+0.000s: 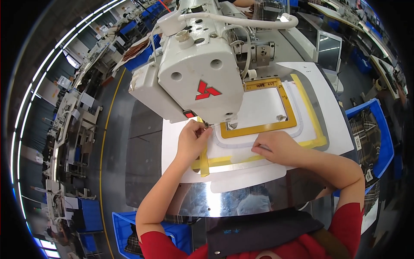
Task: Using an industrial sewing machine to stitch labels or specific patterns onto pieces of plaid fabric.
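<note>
A large white industrial sewing machine (200, 86) reaches over the metal work table. Under its head, my left hand (192, 141) has thumb and fingers pinched together by the needle area; whatever they hold is too small to make out. My right hand (279, 147) is curled closed over the white sheet (336, 116), just in front of a yellow rectangular frame (258, 128). Its fingertips are tucked under, so anything in them is hidden. Strips of yellow tape (317, 125) run along the sheet around the frame. One tape strip (204, 166) passes beside my left hand.
Blue bins with dark plaid fabric stand at the right (384, 142) and lower left (123, 224). The polished table edge (198, 200) curves in front of me. A screen (330, 51) stands behind, right. Another person's arm (243, 3) shows at the top.
</note>
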